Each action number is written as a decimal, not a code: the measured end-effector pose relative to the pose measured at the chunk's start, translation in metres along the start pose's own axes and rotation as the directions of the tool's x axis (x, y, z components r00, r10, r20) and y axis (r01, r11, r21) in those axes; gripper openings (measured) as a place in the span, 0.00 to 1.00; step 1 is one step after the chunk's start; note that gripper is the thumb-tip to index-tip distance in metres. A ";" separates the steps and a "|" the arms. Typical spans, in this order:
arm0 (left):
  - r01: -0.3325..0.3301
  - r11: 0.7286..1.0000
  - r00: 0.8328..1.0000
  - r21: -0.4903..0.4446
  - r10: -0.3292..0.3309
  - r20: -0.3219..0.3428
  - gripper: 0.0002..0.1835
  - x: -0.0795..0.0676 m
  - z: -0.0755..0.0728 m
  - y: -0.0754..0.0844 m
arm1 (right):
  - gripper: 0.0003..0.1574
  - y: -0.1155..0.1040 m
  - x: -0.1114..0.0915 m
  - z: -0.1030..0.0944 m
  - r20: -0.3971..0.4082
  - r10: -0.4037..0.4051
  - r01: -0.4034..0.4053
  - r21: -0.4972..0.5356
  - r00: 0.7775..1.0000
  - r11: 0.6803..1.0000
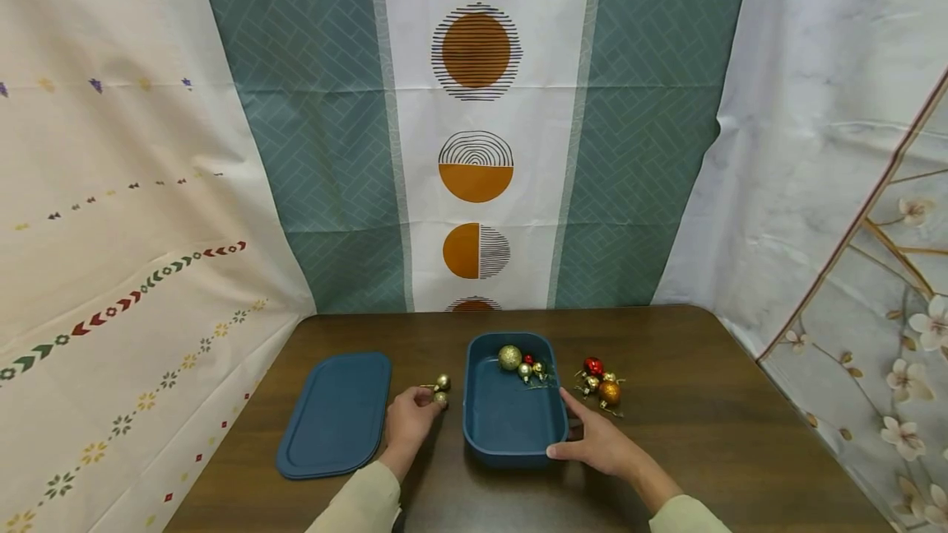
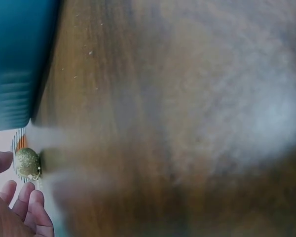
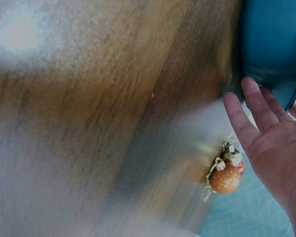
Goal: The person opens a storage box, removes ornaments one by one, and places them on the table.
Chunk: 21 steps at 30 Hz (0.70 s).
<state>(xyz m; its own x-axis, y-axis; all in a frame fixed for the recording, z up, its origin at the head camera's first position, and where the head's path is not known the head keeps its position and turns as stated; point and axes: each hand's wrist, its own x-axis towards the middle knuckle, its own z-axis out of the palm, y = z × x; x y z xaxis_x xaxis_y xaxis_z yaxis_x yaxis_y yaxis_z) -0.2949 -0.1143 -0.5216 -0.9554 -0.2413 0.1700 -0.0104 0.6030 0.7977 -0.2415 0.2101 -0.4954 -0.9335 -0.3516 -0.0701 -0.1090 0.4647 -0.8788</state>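
A deep blue rectangular box (image 1: 511, 426) stands upright at mid-table. Inside its far end lie a large gold glitter bauble (image 1: 509, 358), smaller gold baubles and a small red one. My right hand (image 1: 596, 444) touches the box's right side with extended fingers and thumb, as the right wrist view also shows. Left of the box, my left hand (image 1: 411, 418) reaches a pair of small gold baubles (image 1: 442, 382). In the left wrist view, its thumb and loosely bent fingers are spread near a gold glitter bauble (image 2: 27, 162); no grip shows.
A flat blue lid (image 1: 336, 414) lies on the brown wooden table (image 1: 711, 418) at the left. Right of the box sits a cluster of ornaments, among them a red bauble (image 1: 593, 366) and an orange bauble (image 1: 610, 392). Patterned cloths hang behind and at both sides.
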 end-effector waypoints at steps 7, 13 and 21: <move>0.006 1.000 1.000 -0.016 -0.007 -0.024 0.14 0.010 -0.006 0.009 | 0.65 -0.002 -0.002 0.000 -0.004 0.008 -0.008 -0.013 1.000 1.000; -0.005 1.000 0.999 -0.020 0.004 -0.042 0.16 0.023 -0.008 0.022 | 0.65 -0.004 -0.004 -0.001 0.007 0.009 -0.009 0.009 1.000 1.000; -0.029 0.997 0.999 -0.076 0.027 -0.022 0.17 0.030 -0.010 0.051 | 0.66 -0.005 -0.002 -0.001 0.004 0.012 -0.012 -0.013 1.000 1.000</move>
<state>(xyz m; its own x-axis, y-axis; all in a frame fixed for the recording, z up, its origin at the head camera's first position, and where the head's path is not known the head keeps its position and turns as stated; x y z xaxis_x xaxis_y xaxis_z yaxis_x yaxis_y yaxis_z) -0.3215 -0.0982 -0.4701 -0.9488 -0.2410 0.2043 0.0399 0.5501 0.8342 -0.2394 0.2090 -0.4905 -0.9336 -0.3489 -0.0823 -0.1022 0.4792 -0.8717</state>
